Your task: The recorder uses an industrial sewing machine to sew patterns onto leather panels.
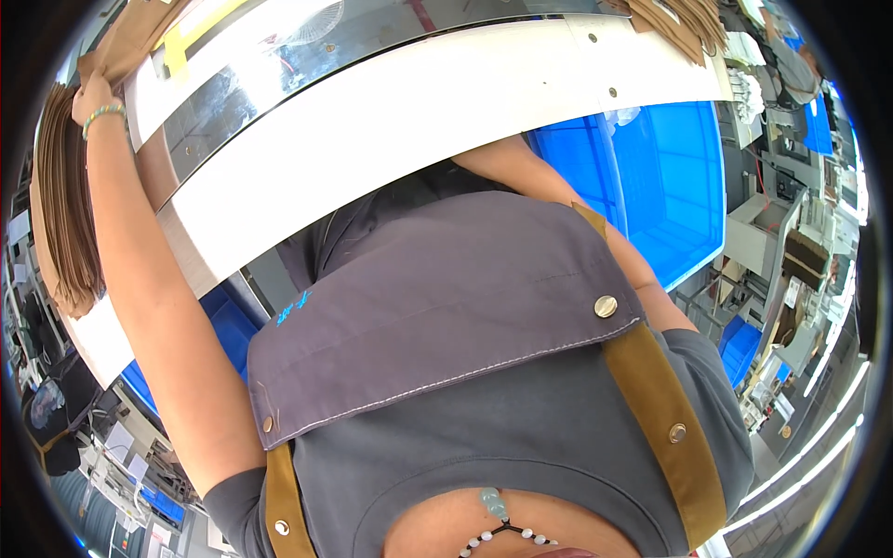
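Note:
My left hand [93,98] reaches to the top left of the white worktable [316,149], its fingers closed on a brown sheet piece [126,42]. Just below it lies a tall fanned stack of brown pieces [65,200]. My right forearm [530,172] runs down beside my grey apron [437,298] and disappears under the table's front edge, so my right hand is hidden. A metal strip [270,84] with yellow tape [175,51] near its left end crosses the table.
More brown pieces [674,23] lie at the table's top right. A large blue bin [674,186] is right of my right arm, another blue bin [223,325] below the table at left. Workstations and machinery [772,242] crowd the right background.

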The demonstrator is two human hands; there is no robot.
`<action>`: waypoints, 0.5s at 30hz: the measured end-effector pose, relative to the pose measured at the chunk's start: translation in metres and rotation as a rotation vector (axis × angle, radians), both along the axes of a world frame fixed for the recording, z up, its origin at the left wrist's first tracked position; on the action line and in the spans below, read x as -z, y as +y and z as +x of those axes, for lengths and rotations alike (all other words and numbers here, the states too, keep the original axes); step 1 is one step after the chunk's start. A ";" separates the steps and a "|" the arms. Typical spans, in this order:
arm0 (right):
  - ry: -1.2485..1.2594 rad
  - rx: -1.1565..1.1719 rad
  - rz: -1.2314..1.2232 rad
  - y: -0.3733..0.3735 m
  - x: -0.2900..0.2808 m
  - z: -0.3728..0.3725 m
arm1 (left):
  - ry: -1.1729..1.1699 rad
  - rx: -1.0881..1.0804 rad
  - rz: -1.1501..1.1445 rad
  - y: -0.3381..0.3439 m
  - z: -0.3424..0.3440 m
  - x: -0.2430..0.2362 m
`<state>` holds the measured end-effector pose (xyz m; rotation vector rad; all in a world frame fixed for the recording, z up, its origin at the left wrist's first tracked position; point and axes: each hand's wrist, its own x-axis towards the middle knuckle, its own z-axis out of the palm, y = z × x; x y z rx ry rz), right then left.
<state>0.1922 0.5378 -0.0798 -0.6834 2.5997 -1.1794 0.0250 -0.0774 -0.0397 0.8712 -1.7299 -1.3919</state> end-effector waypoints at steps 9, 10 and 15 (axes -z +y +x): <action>-0.184 -0.191 -0.052 0.046 -0.023 0.033 | 0.144 0.233 0.139 0.019 0.052 -0.012; -0.140 -0.294 -0.015 0.046 -0.024 0.031 | 0.150 0.229 0.173 0.023 0.050 -0.014; -0.051 -0.357 0.249 0.027 -0.025 0.025 | 0.148 0.255 0.193 0.003 0.064 -0.009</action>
